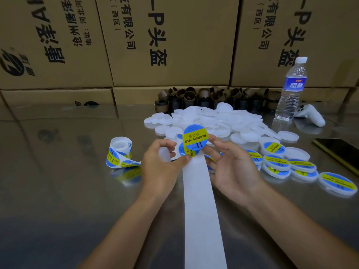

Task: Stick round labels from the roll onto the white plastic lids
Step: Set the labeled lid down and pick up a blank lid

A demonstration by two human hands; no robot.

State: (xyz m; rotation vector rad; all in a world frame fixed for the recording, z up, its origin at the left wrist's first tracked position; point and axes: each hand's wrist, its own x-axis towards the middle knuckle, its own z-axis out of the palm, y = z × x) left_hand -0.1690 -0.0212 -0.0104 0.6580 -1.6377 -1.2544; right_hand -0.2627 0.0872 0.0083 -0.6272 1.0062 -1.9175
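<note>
Peel step. Your left hand grips lid, thumb pins liner; right hand pinches label edge between hands. Next: free label, centre it on lid.

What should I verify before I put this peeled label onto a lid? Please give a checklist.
1. Round label lifted from backing strip: ok.
2. Right hand pinching the label's edge: cannot tell.
3. White lid gripped in left hand: ok, though blurred.
4. Lid's top facing the label: cannot tell.
5. Labelled lids apart from blank pile: ok.
</note>
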